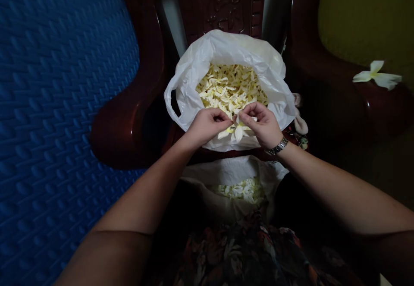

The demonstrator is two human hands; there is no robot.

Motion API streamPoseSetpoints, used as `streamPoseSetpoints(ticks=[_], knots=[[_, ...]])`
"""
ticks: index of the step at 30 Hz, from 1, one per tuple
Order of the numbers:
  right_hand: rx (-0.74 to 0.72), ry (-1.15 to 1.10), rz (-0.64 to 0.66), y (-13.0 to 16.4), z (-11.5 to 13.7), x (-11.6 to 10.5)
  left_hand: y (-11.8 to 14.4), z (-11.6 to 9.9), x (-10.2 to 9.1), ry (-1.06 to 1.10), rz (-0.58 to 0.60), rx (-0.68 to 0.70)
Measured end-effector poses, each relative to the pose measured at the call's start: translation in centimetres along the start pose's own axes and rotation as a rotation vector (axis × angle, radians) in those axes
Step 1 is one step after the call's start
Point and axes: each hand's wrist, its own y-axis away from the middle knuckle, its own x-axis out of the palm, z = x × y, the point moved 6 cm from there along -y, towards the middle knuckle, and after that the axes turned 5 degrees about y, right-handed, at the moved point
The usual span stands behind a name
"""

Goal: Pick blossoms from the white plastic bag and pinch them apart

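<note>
A white plastic bag (278, 98) stands open in front of me, filled with many pale yellow-white flowers (231, 85). Over its near rim, my right hand (263, 124), with a metal watch on the wrist, pinches a white flower (238, 131) with a yellow centre. My left hand (210, 124) is beside it, thumb and fingers pinched close to the flower's left side. What lies between those left fingertips is too small to make out. Lower down, nearer my body, a second pale bag (223, 169) holds loose whitish petals (244, 190).
The full bag rests on a dark carved wooden chair (223, 1) with thick armrests on both sides. A single white flower (377, 77) lies on the right armrest (388, 105). Blue textured matting (64, 105) covers the left. Small items (300, 124) sit right of the bag.
</note>
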Motion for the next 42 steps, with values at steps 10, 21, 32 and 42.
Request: streamPoseSetpoints(ticks=[10,21,32,42], knots=[[0.391,-0.406,0.143,-0.4,-1.2,-0.6,-1.3,1.5,-2.7,0.014,-0.164,0.027],[0.453,-0.136,0.692,4.0,-3.7,2.1,-1.4,3.2,-3.1,0.412,-0.152,-0.241],[0.511,-0.351,0.165,1.7,-4.0,-0.1,0.2,1.7,1.6,0.568,0.173,-0.337],[0.366,-0.137,0.07,1.3,-3.2,-0.6,1.0,0.4,3.1,0.316,0.232,-0.243]])
